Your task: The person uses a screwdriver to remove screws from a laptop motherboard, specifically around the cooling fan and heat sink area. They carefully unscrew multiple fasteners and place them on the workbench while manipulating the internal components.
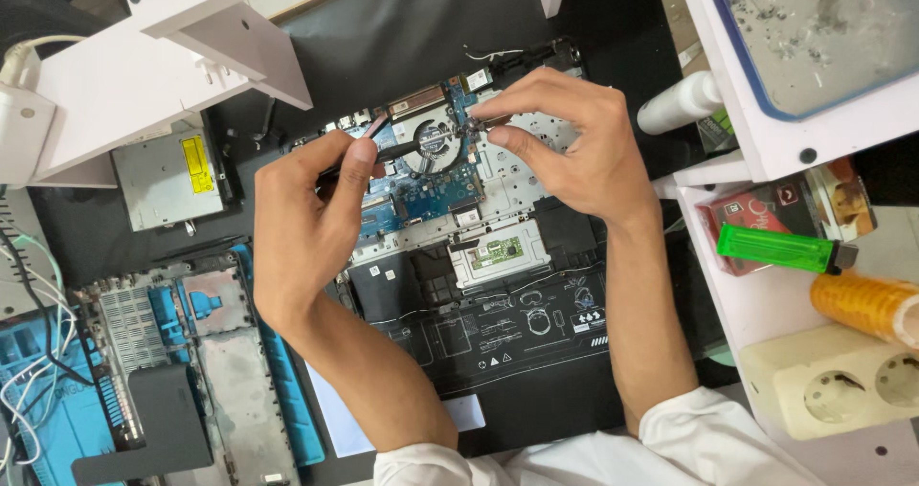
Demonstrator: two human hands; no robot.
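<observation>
Two hands at work above one opened laptop chassis with exposed blue circuit board (436,199). Left hand (306,227) closed around one slim dark tool (388,151), thumb and forefinger pinching the shaft, tip aimed toward one round cooling fan (431,146) on the board. Right hand (565,146) closed in a pinch, thumb and forefinger gripping one small dark part (485,125) just beside the fan, upper right of it; exact kind of part not discernible. Both wrists in white sleeves.

Chassis flat on one black mat (402,26) covering the tabletop, between the two forearms. One small green circuit module in a silver frame (498,251) below the board. One black printed panel with white diagrams (517,328) nearer the body.

Left of the chassis: one silver optical drive with yellow label (168,175), and one detached grey laptop base cover with blue strips (191,352) below it.

Right side, on one white shelf (766,304): one green lighter (780,248), one roll of orange tape (866,304), one cream double power socket (838,381), one white cylindrical bottle (680,103) lying further up.
</observation>
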